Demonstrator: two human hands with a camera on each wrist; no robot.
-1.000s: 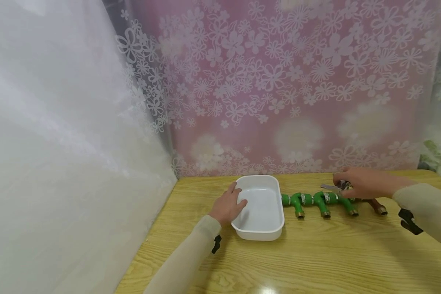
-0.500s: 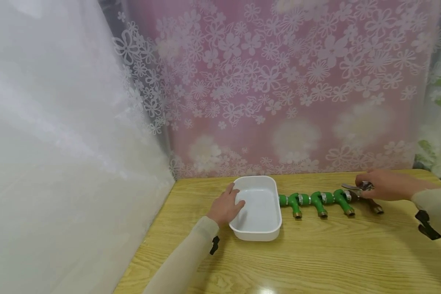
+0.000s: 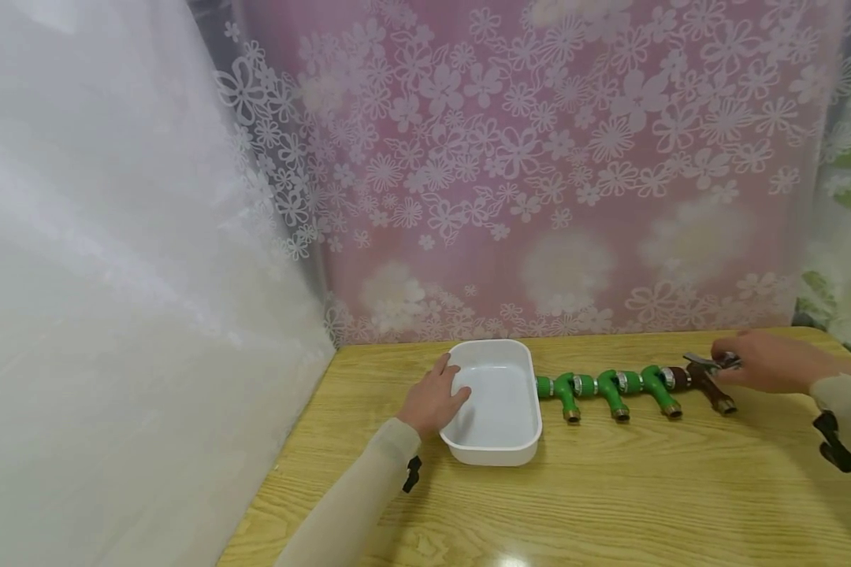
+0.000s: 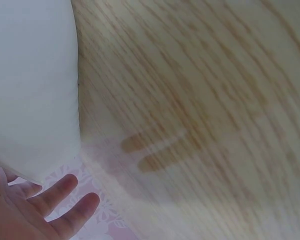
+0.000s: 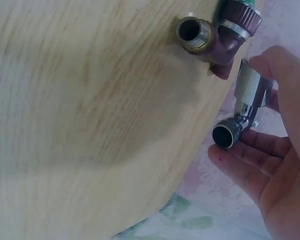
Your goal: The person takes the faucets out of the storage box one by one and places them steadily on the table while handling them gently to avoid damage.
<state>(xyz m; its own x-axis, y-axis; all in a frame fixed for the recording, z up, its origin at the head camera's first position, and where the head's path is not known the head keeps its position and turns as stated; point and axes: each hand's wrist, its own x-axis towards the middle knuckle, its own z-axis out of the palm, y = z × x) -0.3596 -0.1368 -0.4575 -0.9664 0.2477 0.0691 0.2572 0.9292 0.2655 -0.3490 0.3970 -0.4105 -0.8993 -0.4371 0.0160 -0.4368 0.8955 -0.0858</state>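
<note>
A white rectangular tray [image 3: 496, 405] stands on the table, and my left hand [image 3: 432, 398] grips its left rim, thumb over the inside. In the left wrist view the tray's outer wall [image 4: 35, 85] shows, with some fingers spread beside it. My right hand [image 3: 780, 362] holds a small chrome tap [image 5: 247, 95] by its body, threaded end pointing out, a flat lever on it. The tap is just above the right end of a row of green taps [image 3: 613, 390], by a dark brown tap [image 3: 711, 390], apart from it in the right wrist view.
The row of taps lies along the back of the wooden table [image 3: 610, 496], its left end against the tray's right side. A pink flowered curtain [image 3: 574, 157] hangs behind the table, and a white sheet [image 3: 128, 315] hangs on the left.
My right hand has moved right with the chrome tap, from over the green taps to the brown one at the end. My left hand stays on the tray rim.
</note>
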